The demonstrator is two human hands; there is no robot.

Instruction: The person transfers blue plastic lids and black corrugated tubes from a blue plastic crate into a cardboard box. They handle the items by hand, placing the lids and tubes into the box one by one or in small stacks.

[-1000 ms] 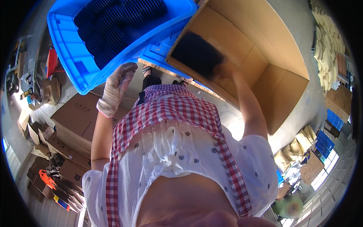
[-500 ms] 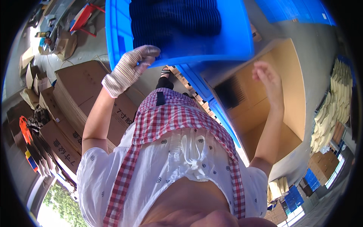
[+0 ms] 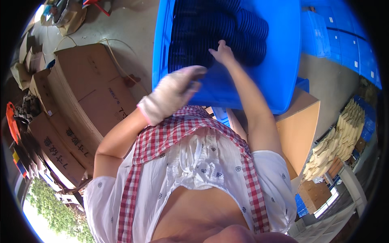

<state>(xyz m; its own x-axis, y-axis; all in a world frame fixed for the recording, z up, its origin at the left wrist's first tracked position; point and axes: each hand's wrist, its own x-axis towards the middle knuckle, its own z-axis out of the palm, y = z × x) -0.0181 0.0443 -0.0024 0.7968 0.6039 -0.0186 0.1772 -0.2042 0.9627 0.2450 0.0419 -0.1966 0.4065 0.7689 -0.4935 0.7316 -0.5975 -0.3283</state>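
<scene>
We see the big blue bin [image 3: 279, 79] at the far middle, right in front of us, its near edge reaching over part of the open cardboard box [image 3: 303, 126] to the right. Stacked brown cartons [image 3: 91, 77] lie folded flat to the left, near the bin. Inside the bin, ribbed black discs [image 3: 252, 29] stand in tight rows toward its far and left side, with bare blue floor nearer us. Our gloved left hand [image 3: 172, 94], somewhat blurred, is at the bin's near left edge, fingers bent and apart from the thumb. Our bare right hand [image 3: 223, 54] reaches among the discs, fingers spread; we cannot tell whether it touches them.
</scene>
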